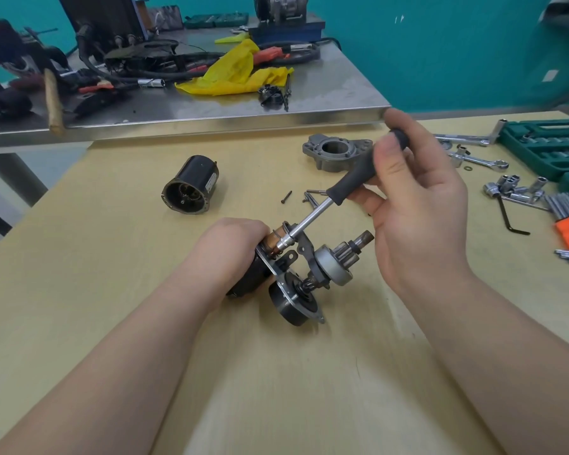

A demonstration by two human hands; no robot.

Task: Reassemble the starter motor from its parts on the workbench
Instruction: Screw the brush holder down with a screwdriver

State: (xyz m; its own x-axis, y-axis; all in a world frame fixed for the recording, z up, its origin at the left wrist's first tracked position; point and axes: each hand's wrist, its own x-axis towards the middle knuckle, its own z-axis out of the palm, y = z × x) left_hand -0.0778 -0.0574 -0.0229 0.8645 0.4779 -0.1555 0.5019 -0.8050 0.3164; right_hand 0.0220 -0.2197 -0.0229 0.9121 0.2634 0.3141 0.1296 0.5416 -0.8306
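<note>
- Head view, the hands: the left hand (235,247) is wrapped round the black solenoid body of the starter sub-assembly (296,274) and steadies it on the tabletop (112,290); the right hand (414,205) holds the black handle of a nut driver (335,195), fingers curled round it near the top.
- The driver's shaft slopes down and to the left, and its socket tip (284,245) sits on a fastener at the metal plate beside the copper-coloured plunger end.
- Doing the step well, as I judge it: keep the shaft in line with the fastener so the socket stays fully seated, turn from the fingertips without leaning sideways, and let the left hand take the twist so the assembly does not roll.
- The shift fork and spring lie right beside the tip; a slip there could knock them out of place.
- The thing itself: solenoid, mounting plate, black fork, grey clutch drum with its small toothed pinion (352,249), and a dark round gear housing at the front, all joined and lying near the middle of the tabletop.
- Still apart from it: the black motor case (191,185) lies on its side to the left, the grey nose housing (335,152) behind, and loose screws (286,198) between them.
</note>
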